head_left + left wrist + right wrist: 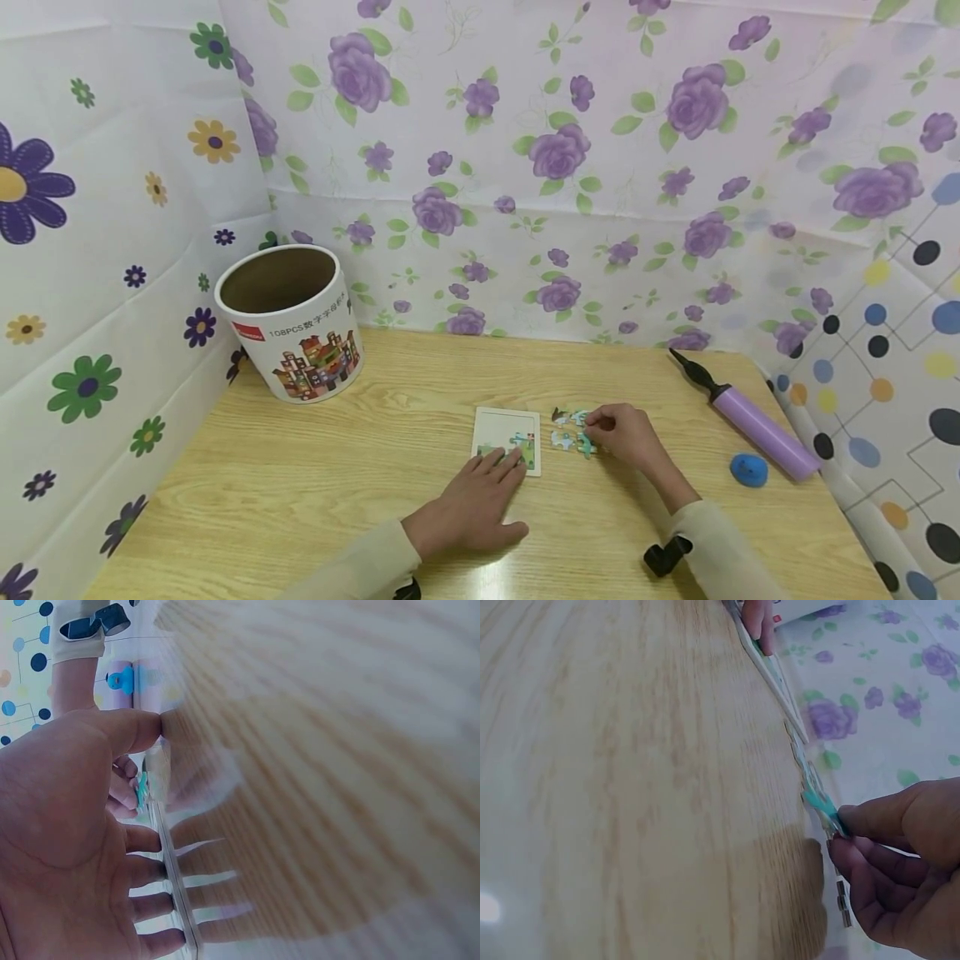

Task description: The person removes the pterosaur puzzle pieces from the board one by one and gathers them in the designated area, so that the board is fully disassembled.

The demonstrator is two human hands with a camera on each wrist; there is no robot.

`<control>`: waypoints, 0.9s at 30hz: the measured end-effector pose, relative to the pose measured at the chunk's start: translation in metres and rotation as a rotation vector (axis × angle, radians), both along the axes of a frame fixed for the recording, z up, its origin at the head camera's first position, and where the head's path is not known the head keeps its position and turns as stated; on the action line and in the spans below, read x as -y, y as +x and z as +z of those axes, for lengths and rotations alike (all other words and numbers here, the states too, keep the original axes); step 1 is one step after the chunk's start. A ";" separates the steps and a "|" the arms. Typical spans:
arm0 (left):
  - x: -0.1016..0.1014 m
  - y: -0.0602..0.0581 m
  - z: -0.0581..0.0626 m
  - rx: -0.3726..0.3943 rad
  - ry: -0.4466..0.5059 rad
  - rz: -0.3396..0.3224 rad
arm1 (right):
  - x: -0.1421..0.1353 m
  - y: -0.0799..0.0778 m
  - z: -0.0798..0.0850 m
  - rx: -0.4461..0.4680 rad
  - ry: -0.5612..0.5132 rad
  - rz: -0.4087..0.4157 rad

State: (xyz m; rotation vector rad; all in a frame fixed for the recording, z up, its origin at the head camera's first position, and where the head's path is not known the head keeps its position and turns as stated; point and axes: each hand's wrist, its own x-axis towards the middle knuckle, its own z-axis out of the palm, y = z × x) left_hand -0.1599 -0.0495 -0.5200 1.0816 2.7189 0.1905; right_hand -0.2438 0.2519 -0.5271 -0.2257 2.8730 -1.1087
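My left hand (480, 510) lies with fingers spread, its fingertips resting on the near part of a white framed puzzle board (497, 422). Some fitted pieces with green and a bit of red show on the board's lower right, partly hidden by the fingers. To the right of the board, my right hand (628, 435) is over a small group of loose jigsaw pieces (561, 439). Its thumb and forefinger pinch a teal jigsaw piece (820, 802), seen edge-on in the right wrist view. Other pieces lie flat on the table around the fingertips.
A large white printed bucket (300, 350) stands at the back left of the wooden table (360, 467). On the right lie a purple hand pump (765, 429) and a blue lump (748, 470). Flowered and dotted cloths hang around the table.
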 end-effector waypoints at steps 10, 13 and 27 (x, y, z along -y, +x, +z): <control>-0.001 0.000 0.003 -0.001 -0.021 0.001 | 0.002 0.000 -0.001 -0.028 0.032 0.000; -0.001 0.000 0.002 -0.006 -0.026 -0.001 | 0.002 0.000 -0.001 -0.043 0.035 0.002; -0.001 0.002 0.003 -0.012 -0.021 0.004 | 0.017 -0.003 0.005 -0.050 -0.012 0.128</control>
